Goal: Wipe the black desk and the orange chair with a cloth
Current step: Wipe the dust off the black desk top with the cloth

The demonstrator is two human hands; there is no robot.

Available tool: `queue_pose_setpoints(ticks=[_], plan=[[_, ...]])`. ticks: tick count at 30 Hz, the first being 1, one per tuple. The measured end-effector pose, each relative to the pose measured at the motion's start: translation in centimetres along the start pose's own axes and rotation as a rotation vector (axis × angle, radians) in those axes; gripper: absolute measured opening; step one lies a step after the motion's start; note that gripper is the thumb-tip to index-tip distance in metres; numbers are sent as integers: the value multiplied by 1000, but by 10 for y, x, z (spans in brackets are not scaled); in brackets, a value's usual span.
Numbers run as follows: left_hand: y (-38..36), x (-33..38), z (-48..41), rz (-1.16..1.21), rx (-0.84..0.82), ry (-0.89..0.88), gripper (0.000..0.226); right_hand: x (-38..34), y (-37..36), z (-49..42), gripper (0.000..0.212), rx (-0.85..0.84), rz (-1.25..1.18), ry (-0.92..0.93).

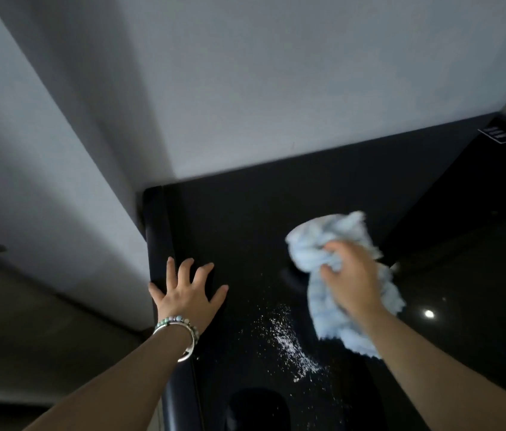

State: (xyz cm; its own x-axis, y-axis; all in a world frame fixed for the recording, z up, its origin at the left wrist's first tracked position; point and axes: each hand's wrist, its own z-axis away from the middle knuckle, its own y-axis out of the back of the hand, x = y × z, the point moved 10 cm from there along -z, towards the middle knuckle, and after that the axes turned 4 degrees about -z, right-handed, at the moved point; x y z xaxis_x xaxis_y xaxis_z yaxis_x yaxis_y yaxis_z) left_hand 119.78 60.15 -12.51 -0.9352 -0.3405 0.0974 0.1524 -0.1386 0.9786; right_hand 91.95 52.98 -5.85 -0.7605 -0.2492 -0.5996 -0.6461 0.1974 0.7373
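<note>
Black counter (pixel 239 219) fills centre and right of frame, glossy, set against a pale wall (pixel 245 88). Left hand (pixel 188 293), lower centre-left: fingers spread flat, pressing on the counter's left edge. Right hand (pixel 349 275), centre-right: fingers curled into a bunched pale-blue cloth (pixel 323 241). The cloth is blurred, and I cannot tell whether it touches the surface. White specks (pixel 289 340) lie scattered between the hands, lower centre. Likely best approach: flatten the cloth over the specks and draw them one way toward an edge rather than scrubbing them about. No containers visible. Orange chair not in view.
</note>
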Motion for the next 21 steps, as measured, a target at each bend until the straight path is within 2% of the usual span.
queue_pose_setpoints(ticks=[1, 3, 5, 7, 9, 11, 13, 15, 17, 18, 19, 20, 21], plan=[[0, 0, 0, -33, 15, -6, 61, 24, 11, -13, 35, 44, 62, -142], [-2, 2, 0, -82, 28, -15, 63, 69, 11, -25, 52, -88, 283, -461], [-2, 2, -1, -75, 41, -17, 65, 78, -8, -28, 56, -242, 399, -527], [-1, 1, -1, -44, 42, -23, 62, 55, -30, -34, 53, -263, 429, -377], [2, -4, -6, 6, 59, -17, 55, 19, -51, -32, 42, -244, 403, -150], [9, -12, -12, 78, 99, -7, 49, -20, -64, -20, 32, -237, 268, 80], [16, -18, -18, 71, 162, -25, 51, -46, -71, -7, 28, -347, 84, 256], [20, -18, -21, 37, 194, -50, 58, -47, -62, -15, 29, -357, -13, 304], [14, -19, -24, 37, 150, -35, 58, -10, -41, -48, 30, -199, 18, 57], [9, -21, -25, 55, 112, -15, 57, 14, -35, -60, 34, -165, 148, -111], [6, -23, -27, 73, 97, -5, 59, 32, -37, -63, 42, -218, 297, -268], [6, -24, -28, 93, 94, -3, 60, 40, -46, -62, 46, -287, 393, -340], [7, -24, -28, 119, 98, -4, 62, 35, -56, -60, 46, -314, 438, -316]])
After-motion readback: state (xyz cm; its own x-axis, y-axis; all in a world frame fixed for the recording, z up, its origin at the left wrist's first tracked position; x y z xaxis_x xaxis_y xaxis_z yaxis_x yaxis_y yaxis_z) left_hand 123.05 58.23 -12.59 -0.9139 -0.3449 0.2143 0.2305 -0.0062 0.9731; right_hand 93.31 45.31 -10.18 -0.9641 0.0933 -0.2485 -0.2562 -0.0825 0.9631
